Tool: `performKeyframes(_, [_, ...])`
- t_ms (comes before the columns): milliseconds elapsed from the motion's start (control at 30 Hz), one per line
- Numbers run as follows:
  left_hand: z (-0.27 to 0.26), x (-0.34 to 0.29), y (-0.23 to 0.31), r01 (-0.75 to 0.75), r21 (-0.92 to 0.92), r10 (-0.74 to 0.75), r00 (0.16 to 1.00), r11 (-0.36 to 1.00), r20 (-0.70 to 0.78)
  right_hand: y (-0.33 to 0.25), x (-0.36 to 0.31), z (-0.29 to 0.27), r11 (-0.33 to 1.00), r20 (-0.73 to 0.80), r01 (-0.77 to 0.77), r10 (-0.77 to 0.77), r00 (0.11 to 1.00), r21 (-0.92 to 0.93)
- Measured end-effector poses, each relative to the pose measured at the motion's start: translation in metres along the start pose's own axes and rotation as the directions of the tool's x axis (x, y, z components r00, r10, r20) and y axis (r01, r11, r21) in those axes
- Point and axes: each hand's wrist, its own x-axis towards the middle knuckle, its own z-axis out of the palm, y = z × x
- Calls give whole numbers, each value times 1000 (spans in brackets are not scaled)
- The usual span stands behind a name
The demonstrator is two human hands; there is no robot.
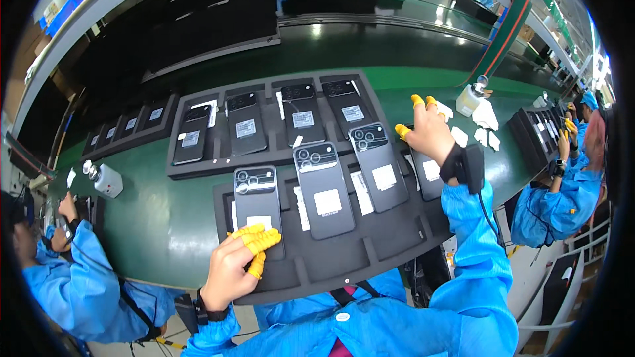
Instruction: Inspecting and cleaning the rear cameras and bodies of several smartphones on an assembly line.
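My left hand (235, 261), yellow covers on its fingers, rests on the lower part of a dark phone (256, 191). This phone lies back up at the left end of the near black foam tray (344, 261). The fingers lie across the phone with the thumb apart, around nothing that I can see. My right hand (430, 133) is open above the tray's far right corner, fingers stretched out beside a white wipe (445, 112). Under its wrist a phone (428, 175) is partly hidden. Two more phones (324, 181) (378, 178) with white labels lie between my hands.
Behind stands a second foam tray (218, 166) with several labelled phones. A clear bottle (469, 99) and white wipes (485, 115) are at the right; another bottle (106, 180) stands left on the green table (155, 224). Co-workers in blue sit on both sides.
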Motion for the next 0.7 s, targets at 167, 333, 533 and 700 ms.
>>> performKeyframes(167, [-9,20,12,-11,222,27,997,975,-65,3,-13,-8,994,-51,-30,36,998,108])
performKeyframes(333, [9,86,22,427,567,-310,904,704,-295,2,-91,-73,899,-462,281,-103,881,335])
performKeyframes(533, [8,105,19,514,638,-353,858,574,-373,3,-145,-77,443,-456,478,-164,875,758])
performKeyframes(700, [9,83,30,239,513,20,894,824,-447,10,-162,-60,344,-464,492,-165,870,800])
